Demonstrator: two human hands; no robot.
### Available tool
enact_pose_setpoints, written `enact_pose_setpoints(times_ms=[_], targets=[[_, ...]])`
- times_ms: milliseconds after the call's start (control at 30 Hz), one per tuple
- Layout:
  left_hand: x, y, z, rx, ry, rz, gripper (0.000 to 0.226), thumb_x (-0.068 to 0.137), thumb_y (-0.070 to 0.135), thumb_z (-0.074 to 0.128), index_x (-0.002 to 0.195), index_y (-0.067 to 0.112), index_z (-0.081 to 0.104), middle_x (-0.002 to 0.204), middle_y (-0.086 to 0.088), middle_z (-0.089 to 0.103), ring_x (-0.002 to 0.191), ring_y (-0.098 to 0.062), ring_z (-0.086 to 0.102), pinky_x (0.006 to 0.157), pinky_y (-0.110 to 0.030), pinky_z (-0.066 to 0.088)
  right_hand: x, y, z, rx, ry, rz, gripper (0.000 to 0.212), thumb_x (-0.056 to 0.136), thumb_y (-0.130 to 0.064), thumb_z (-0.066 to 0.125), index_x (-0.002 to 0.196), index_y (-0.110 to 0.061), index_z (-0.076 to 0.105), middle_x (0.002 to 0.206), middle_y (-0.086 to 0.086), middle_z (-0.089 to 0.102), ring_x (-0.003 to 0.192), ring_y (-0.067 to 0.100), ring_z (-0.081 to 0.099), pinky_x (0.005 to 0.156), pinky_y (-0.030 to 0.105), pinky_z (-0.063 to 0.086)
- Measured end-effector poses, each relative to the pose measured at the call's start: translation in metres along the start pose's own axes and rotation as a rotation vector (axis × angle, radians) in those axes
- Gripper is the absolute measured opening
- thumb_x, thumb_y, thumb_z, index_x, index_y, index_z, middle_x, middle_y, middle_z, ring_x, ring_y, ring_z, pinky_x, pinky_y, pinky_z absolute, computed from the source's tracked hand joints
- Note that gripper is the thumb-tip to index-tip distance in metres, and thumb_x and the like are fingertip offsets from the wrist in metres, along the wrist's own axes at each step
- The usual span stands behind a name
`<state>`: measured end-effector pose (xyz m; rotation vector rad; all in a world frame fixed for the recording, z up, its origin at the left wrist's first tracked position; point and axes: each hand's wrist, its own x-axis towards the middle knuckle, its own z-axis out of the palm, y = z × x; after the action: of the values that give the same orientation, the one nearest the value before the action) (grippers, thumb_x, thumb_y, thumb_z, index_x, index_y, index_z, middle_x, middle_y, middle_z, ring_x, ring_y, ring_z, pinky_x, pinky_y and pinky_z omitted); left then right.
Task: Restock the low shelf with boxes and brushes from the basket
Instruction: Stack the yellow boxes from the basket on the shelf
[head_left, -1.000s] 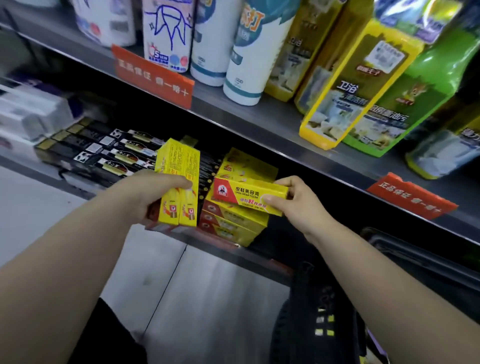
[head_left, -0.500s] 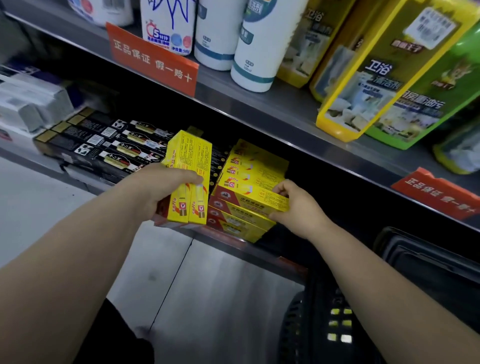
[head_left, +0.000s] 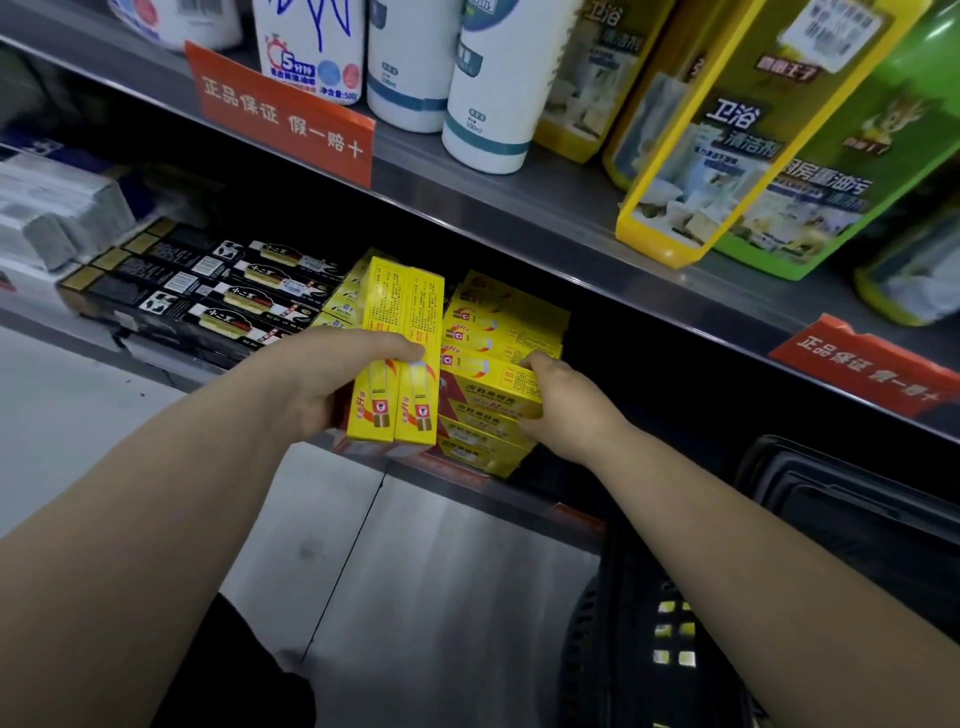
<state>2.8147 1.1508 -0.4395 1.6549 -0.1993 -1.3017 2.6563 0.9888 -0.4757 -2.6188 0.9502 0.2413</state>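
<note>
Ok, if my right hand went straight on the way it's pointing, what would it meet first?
The flat stack of yellow boxes: your right hand is touching its end now. Beyond that stand the upright yellow boxes your left hand holds, though depth is unclear.

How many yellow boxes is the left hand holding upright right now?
2: side by side in the left hand, the left box touching the right box; a third may hide behind.
</note>
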Motion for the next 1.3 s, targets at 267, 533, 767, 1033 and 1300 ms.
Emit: enact_pose_setpoints(times_ms=[267, 533, 767, 1033, 1300], targets=[[-0.008, 0.002, 0.008, 0.088, -0.263, 0.046, 0.053, 0.055, 0.025, 0.077, 0.105, 0.014, 0.065, 0.092, -0.010, 0.075, 0.080, -0.024, 0.073, 0.067, -0.036, 0.057, -0.029, -0.029, -0.040, 0.109, 0.173, -0.444, 0.111, 0.066, -0.038, 0.080, 0.148, -0.037, 0.005, 0.155, -0.014, 0.008, 0.141, 0.009, 0.009, 0.113, 0.029, 0.010], [-0.015, 0.005, 0.008, 0.146, -0.402, -0.035, 0.057, 0.054, 0.049, 0.078, 0.097, 0.012, 0.071, 0.091, -0.014, 0.074, 0.070, -0.028, 0.072, 0.056, -0.039, 0.059, -0.043, -0.023, -0.057, 0.152, 0.202, -0.520, 0.058, 0.065, -0.037, 0.081, 0.114, -0.021, 0.054, 0.114, -0.010, 0.039, 0.110, 0.019, 0.045, 0.096, 0.030, 0.040], [0.007, -0.002, 0.005, -0.208, 0.053, 0.054, 0.036, 0.082, 0.046, 0.064, 0.095, 0.013, 0.060, 0.058, -0.005, 0.071, 0.049, -0.018, 0.068, 0.043, -0.028, 0.053, -0.038, 0.012, -0.041, 0.252, 0.308, -0.128, 0.029, 0.086, -0.043, 0.060, 0.101, -0.036, 0.035, 0.088, -0.007, 0.053, 0.078, 0.012, 0.052, 0.058, 0.022, 0.035], [0.012, -0.008, 0.019, -0.183, 0.012, 0.009, 0.038, 0.082, 0.046, 0.065, 0.101, 0.013, 0.065, 0.076, -0.008, 0.075, 0.071, -0.023, 0.073, 0.065, -0.035, 0.057, 0.009, 0.010, -0.023, 0.154, 0.155, -0.017, 0.039, 0.095, -0.032, 0.048, 0.131, -0.021, 0.040, 0.126, 0.009, 0.048, 0.117, 0.026, 0.044, 0.098, 0.035, 0.038], [0.013, -0.005, 0.020, -0.162, 0.030, 0.011, 0.039, 0.082, 0.046, 0.065, 0.104, 0.014, 0.065, 0.085, -0.010, 0.075, 0.079, -0.026, 0.072, 0.068, -0.036, 0.056, 0.006, 0.017, -0.013, 0.175, -0.010, -0.063, 0.085, 0.072, -0.051, 0.073, 0.139, -0.028, 0.028, 0.135, -0.003, 0.033, 0.124, 0.013, 0.034, 0.096, 0.022, 0.030]])
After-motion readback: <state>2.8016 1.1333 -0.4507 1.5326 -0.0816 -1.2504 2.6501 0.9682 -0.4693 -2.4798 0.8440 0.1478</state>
